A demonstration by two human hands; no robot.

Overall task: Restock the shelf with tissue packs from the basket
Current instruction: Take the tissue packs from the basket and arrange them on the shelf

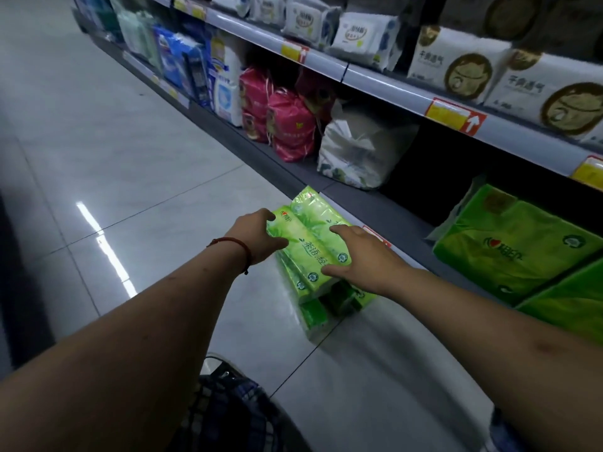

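The tissue pack (306, 252), a bright green bundle of several wrapped bricks with white writing on its top, sits low in front of the bottom shelf (391, 207), just beside that shelf's front edge and over the tiled floor (146, 158); whether it rests on the floor or hangs just above it cannot be told. The left hand (257, 236) holds the bundle's left side, its fingers (272, 216) curled round the far upper corner. The right hand (362, 259) lies over the top and right side, fingers (339, 230) spread wide across the wrapping and thumb pressed to the near edge, so both hands grip the one pack. A red string bracelet (241, 249) circles the left wrist. To the right, on the bottom shelf, lie larger green packs (515, 246) of the same make, tilted toward the aisle. Further along that shelf stand a white bag (359, 148) with a leaf print, then red packs (290, 125), then blue and white packs (195, 66) toward the far end. The shelf above carries white packs (456, 60) with round gold emblems, and a yellow and red price label (455, 115) is fixed to its front edge. Dark checked cloth (228, 402) shows at the lower edge of the view, between the forearms.
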